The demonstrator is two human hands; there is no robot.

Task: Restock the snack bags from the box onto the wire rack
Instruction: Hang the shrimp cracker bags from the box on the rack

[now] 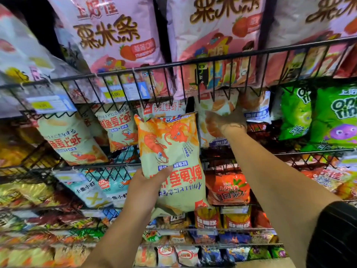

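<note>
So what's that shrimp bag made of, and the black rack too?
Shrimp snack bag: probably thin plastic film, printed and fairly matte. It shows creases and a puffy, pillow-like shape.
Wire rack: likely metal, painted or coated black. It's made of thin, straight, stiff rods with a faint sheen.

Upside-down shrimp snack bag [170, 161], before wire rack [193, 63]

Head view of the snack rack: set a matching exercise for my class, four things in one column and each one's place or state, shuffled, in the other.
1 left hand
2 right hand
3 pink bags
4 green bags

A top shelf in view
B far right, second shelf
C grips an upside-down shrimp bag
D reaches in among white bags

Pairs: 1-C, 2-D, 3-A, 4-B
</note>
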